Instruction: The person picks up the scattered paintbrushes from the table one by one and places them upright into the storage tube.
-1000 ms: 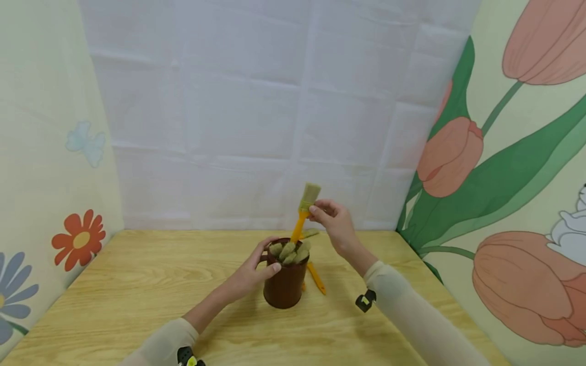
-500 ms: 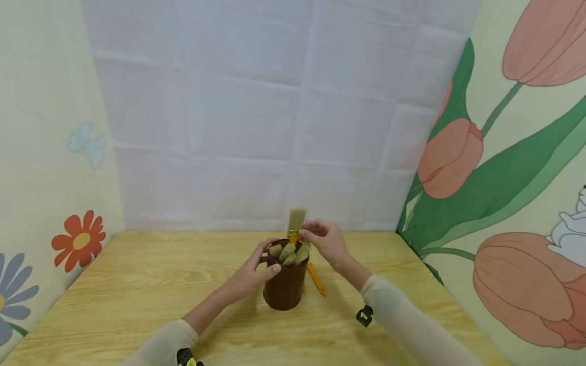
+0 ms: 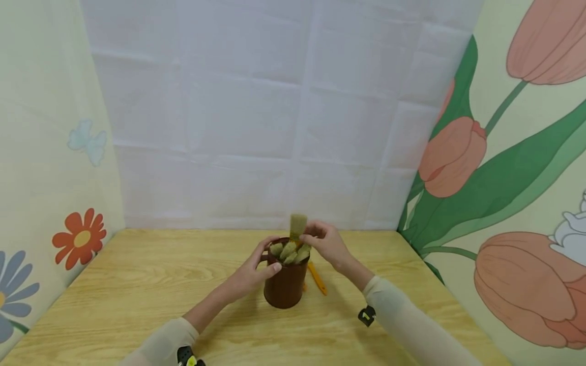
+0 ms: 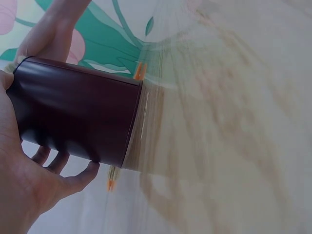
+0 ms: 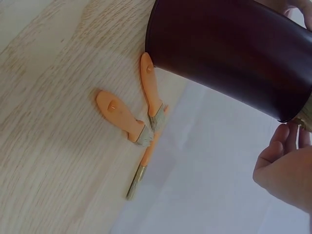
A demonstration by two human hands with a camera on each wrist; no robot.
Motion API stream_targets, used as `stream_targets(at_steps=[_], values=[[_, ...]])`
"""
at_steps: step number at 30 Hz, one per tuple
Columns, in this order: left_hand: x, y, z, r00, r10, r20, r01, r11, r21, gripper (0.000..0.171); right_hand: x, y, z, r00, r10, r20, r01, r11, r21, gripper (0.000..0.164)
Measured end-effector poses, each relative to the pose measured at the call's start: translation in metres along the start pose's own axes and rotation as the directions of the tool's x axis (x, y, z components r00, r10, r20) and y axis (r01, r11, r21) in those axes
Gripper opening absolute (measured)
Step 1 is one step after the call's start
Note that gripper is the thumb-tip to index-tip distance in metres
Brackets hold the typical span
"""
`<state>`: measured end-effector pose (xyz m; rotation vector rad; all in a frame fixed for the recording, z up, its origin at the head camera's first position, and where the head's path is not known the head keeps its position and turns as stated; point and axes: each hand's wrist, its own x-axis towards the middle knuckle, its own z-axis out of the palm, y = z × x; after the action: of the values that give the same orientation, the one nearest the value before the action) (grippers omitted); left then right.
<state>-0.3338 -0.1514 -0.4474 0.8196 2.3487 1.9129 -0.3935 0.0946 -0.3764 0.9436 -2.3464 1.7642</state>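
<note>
A dark brown mug [image 3: 284, 290] stands upright on the table, packed with several paintbrushes, bristles up. My left hand [image 3: 252, 274] grips the mug from its handle side, thumb at the near rim; in the left wrist view, the fingers of the left hand [image 4: 29, 180] curl along the mug wall [image 4: 78, 107]. One paintbrush [image 3: 298, 224] rises above the others at the back of the mug, its handle down inside and largely hidden. My right hand [image 3: 328, 246] pinches it by the ferrule, close over the rim. The right wrist view shows the right hand [image 5: 287, 170] right at the mug's rim.
Loose paintbrushes with orange handles lie on the wooden table behind and right of the mug, one orange handle [image 3: 317, 278] jutting out. In the right wrist view, a wide paintbrush [image 5: 119, 114] lies beside two narrower ones. A white cloth [image 3: 238, 127] hangs behind the table.
My right hand has lowered the paintbrush handle-first into the mug, so its orange handle has sunk below the rim. The left hand and the mug have stayed in place.
</note>
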Motion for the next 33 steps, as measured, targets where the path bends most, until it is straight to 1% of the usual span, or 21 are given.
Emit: stream_targets(at_steps=[4, 9, 14, 18, 23, 29, 33], values=[[-0.001, 0.000, 0.000, 1.000, -0.006, 0.002, 0.006, 1.000, -0.008, 0.065, -0.003, 0.001, 0.000, 1.000, 0.008, 0.001, -0.008, 0.998, -0.062, 0.012], [-0.001, 0.001, 0.001, 1.000, -0.008, 0.003, 0.008, 1.000, -0.012, 0.066, -0.008, 0.002, 0.001, 1.000, 0.000, 0.022, 0.003, 0.991, -0.133, 0.011], [-0.001, 0.000, 0.001, 1.000, -0.006, 0.008, 0.006, 1.000, -0.018, 0.066, -0.009, 0.002, 0.003, 0.999, -0.031, 0.024, 0.036, 0.971, -0.236, 0.009], [0.000, -0.001, 0.001, 1.000, 0.005, 0.009, -0.005, 1.000, -0.010, 0.065, -0.010, 0.000, 0.004, 0.999, -0.050, 0.008, 0.050, 0.956, -0.289, 0.009], [0.000, -0.001, 0.000, 1.000, 0.017, 0.010, -0.017, 1.000, 0.007, 0.065, -0.012, 0.002, 0.005, 0.998, -0.043, 0.035, 0.051, 0.958, -0.282, 0.008], [0.001, -0.002, 0.000, 1.000, 0.013, 0.008, -0.013, 1.000, 0.012, 0.065, -0.013, 0.001, 0.005, 0.997, -0.009, 0.081, 0.030, 0.963, -0.267, 0.009], [0.000, -0.003, 0.001, 1.000, 0.022, 0.004, -0.022, 1.000, 0.018, 0.065, -0.012, 0.000, 0.002, 0.992, 0.012, 0.124, 0.023, 0.962, -0.273, 0.014]])
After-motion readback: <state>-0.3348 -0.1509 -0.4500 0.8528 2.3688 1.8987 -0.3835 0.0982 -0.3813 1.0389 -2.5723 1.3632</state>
